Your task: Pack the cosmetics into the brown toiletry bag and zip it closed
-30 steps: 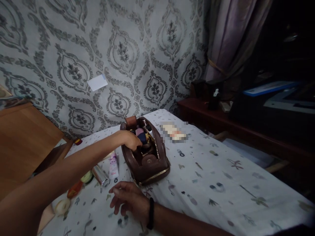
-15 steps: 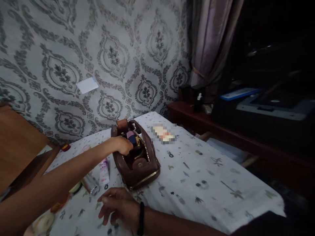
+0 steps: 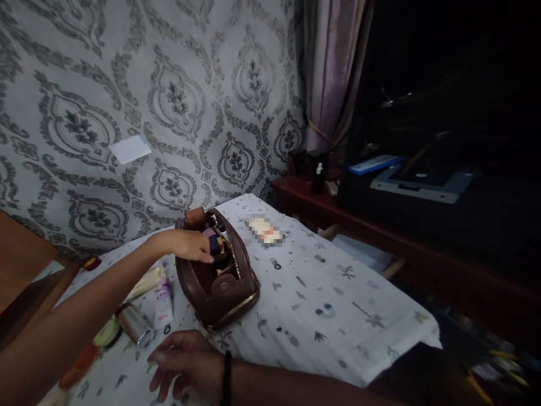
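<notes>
A brown handbag (image 3: 198,301) stands unzipped in front of me, its mouth facing up. My left hand (image 3: 186,245) reaches over its left edge into the opening, beside a dark blue item (image 3: 215,244); most of its fingers are hidden inside. My right hand (image 3: 183,361), with a black band on the wrist, is held nearer to me by the front of the bag. Its fingers are loosely spread and hold nothing. Left of the bag lie a pink and white tube (image 3: 163,304) and a silver cylinder (image 3: 135,325).
A patterned white cloth (image 3: 304,304) covers the table. A blurred-out, pale flat item (image 3: 265,230) lies right of the bag. An orange item (image 3: 78,366) and a round greenish container (image 3: 106,332) sit at the lower left. An open drawer (image 3: 363,251) juts out at the right.
My view has turned to the right, so everything sits further left. My left hand stays in the handbag, and my right hand is still spread in front of it.
</notes>
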`<move>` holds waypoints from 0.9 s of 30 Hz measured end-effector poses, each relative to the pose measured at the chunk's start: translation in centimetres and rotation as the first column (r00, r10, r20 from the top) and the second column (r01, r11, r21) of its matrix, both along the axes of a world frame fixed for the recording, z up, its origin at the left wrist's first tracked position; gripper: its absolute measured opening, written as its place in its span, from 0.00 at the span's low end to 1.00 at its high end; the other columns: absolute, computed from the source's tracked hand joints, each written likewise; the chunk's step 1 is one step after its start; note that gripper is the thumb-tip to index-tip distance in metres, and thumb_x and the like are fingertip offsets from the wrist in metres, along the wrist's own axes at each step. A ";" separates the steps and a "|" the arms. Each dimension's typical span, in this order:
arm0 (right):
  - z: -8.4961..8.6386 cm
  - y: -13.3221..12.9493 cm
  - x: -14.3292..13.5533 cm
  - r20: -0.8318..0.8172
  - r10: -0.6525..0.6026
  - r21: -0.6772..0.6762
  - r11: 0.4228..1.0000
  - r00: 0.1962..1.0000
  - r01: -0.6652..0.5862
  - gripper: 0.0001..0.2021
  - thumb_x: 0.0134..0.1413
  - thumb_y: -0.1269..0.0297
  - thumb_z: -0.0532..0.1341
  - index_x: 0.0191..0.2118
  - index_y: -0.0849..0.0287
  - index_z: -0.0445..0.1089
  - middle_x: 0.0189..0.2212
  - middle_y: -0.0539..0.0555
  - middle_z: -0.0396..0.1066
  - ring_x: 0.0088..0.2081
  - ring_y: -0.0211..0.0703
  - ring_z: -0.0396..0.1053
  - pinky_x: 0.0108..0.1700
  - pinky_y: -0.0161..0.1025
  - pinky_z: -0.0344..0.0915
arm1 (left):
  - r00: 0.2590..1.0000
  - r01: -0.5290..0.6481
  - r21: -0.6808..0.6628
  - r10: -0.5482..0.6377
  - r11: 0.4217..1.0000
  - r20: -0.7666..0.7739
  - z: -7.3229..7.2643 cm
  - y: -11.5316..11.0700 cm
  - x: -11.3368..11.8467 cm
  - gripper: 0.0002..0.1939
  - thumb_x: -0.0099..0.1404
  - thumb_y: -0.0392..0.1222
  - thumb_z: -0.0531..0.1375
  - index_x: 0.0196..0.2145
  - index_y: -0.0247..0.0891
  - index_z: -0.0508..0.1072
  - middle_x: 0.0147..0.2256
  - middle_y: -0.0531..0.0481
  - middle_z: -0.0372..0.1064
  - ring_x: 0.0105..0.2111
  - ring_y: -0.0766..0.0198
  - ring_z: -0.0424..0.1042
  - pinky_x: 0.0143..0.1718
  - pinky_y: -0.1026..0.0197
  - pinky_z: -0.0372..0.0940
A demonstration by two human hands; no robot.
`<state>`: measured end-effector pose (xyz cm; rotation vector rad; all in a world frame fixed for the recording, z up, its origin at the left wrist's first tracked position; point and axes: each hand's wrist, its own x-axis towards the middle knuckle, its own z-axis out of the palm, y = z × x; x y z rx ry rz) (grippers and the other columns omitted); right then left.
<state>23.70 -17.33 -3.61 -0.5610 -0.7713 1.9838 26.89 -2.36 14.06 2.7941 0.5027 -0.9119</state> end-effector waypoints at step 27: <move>-0.6 0.2 -0.1 0.064 -0.055 0.002 0.998 0.996 0.055 0.34 0.33 0.40 0.72 0.40 0.63 0.68 0.25 0.51 0.72 0.22 0.33 0.67 0.22 0.30 0.52 | 0.142 -0.874 -0.098 0.444 0.475 0.885 -8.1 -3.1 -28.4 0.25 0.66 0.60 0.49 0.44 0.39 0.73 0.47 0.44 0.76 0.49 0.51 0.73 0.49 0.55 0.68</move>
